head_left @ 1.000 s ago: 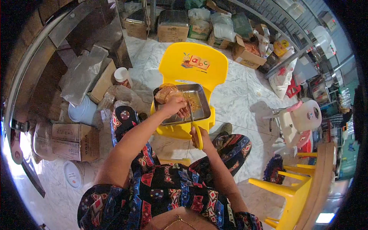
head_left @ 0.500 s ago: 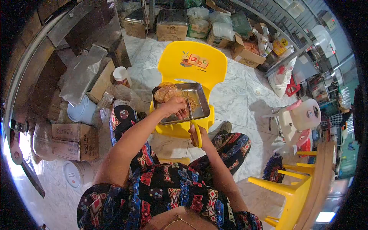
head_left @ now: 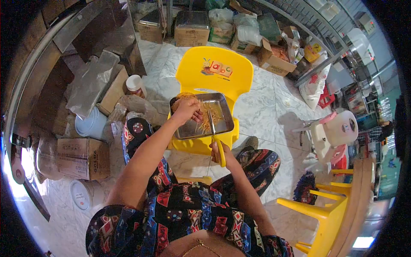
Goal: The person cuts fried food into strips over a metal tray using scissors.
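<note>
A metal tray [head_left: 225,124] rests on the seat of a yellow chair [head_left: 214,64]. Brown food pieces [head_left: 180,103] lie at its left side and thin orange-brown shreds [head_left: 209,122] in its middle. Over the left part of the tray is my left hand [head_left: 188,111], fingers curled inward at the food; what they pinch is too small to name. My right hand [head_left: 220,154] is closed round the yellow handles of scissors [head_left: 221,150], near the tray's front edge. The scissor blades point away from me over the shreds.
Cardboard boxes [head_left: 192,36] and bags line the far wall. Left are a white-lidded jar [head_left: 136,83], a blue bucket [head_left: 91,124], a box [head_left: 83,158] and a white tub [head_left: 81,194]. Right are a white and pink chair [head_left: 323,137] and a yellow chair [head_left: 325,212].
My left hand has moved up and left, away from the scissor blades, and now covers part of the brown food. More of the shreds show. The scissors have barely moved.
</note>
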Demonstrator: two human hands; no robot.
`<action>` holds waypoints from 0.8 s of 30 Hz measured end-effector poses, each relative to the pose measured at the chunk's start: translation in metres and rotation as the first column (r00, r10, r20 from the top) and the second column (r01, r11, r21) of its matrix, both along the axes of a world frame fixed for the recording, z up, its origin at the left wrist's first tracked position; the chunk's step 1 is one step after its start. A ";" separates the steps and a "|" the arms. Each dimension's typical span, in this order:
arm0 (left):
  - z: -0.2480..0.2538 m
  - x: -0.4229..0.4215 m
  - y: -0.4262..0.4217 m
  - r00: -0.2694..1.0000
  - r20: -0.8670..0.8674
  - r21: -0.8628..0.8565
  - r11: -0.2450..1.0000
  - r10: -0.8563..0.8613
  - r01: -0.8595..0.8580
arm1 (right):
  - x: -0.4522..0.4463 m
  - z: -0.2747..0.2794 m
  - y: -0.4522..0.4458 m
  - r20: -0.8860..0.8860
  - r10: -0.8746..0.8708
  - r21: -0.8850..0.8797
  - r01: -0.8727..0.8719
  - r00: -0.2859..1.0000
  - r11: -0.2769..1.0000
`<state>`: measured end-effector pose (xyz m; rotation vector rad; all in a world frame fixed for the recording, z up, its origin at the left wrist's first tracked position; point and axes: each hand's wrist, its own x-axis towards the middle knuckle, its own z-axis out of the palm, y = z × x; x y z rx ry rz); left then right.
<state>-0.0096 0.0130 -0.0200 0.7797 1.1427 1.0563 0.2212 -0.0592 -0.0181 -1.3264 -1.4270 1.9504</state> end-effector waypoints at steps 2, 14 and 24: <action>-0.001 0.001 0.000 1.000 -0.011 0.016 1.000 0.005 -0.005 | -0.001 0.007 -0.002 -0.008 0.030 -0.002 -0.030 1.000 1.000; -0.001 0.003 0.001 0.999 -0.008 0.072 0.997 0.032 -0.031 | -0.003 0.010 -0.004 0.088 0.055 0.049 -0.060 0.995 0.997; -0.007 0.009 -0.001 0.998 -0.030 0.037 0.997 -0.063 0.064 | -0.003 0.003 -0.003 0.099 0.050 0.074 -0.058 0.994 0.996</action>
